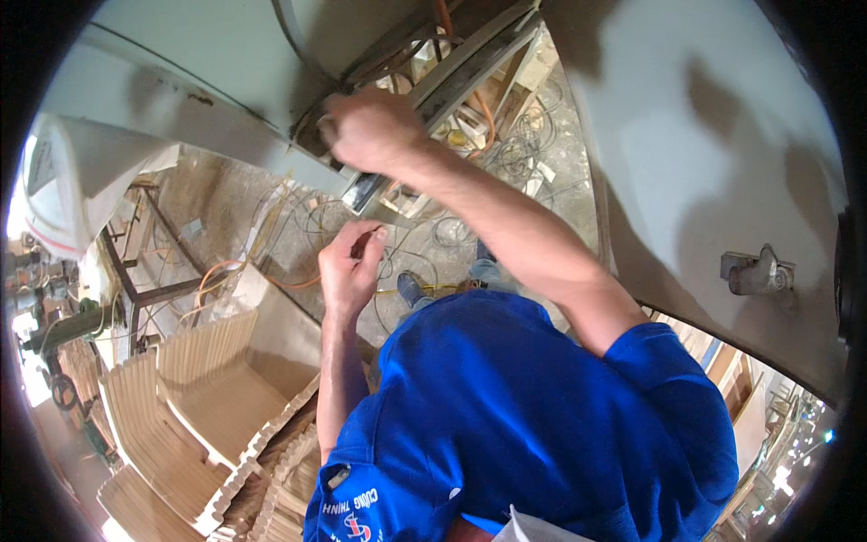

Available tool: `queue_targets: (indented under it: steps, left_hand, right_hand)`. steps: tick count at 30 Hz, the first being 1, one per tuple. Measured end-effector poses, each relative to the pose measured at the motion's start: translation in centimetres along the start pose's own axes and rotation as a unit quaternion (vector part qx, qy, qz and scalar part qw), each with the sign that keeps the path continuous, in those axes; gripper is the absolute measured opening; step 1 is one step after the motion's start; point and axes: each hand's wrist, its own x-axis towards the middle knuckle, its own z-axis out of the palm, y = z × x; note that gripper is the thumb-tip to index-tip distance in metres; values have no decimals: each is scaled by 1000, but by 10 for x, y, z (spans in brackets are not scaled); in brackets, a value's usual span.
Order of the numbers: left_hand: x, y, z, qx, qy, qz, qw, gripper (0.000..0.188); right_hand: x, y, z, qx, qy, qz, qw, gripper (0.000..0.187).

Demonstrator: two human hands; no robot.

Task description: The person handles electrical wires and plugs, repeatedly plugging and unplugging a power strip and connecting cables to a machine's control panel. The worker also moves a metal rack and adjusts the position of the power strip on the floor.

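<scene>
Cabinet (217, 59) and door panel (659, 163) pale grey — shirt (542, 397) bright blue — stacked wood (221, 397) tan.

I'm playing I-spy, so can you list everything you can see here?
Left panel: one, pale grey, upper left
Right panel: one, pale grey, right
Latch: one, greyish, on the right panel
White thing: one, white, far left; kind unclear
Metal frame: one, dark, left
Wooden pieces: many, tan, stacked lower left
Floor: one, grey, below
Cables: many, mostly dark, on the floor
Edge clutter: too unclear to count
Shirt: one, blue, bottom centre
Left hand: one, bare, centre-left
Right hand: one, bare, blurred, above the left
</scene>
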Motion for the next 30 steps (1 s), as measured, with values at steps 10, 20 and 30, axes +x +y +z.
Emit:
queue_targets:
  steps: [10, 20, 30]
  left_hand:
    - [53, -43, 90, 34, -225, 59, 972, 36]
    - [-5, -146, 122, -49, -266, -187, 945, 28]
    - [28, -369, 198, 99, -225, -162, 956, 31]
  right_hand:
    - [-91, 53, -17, 516, 35, 199, 833, 21]
    - [-241, 243, 212, 549, 89, 455, 696, 18]
    - [-230, 513, 449, 139, 65, 475, 866, 30]
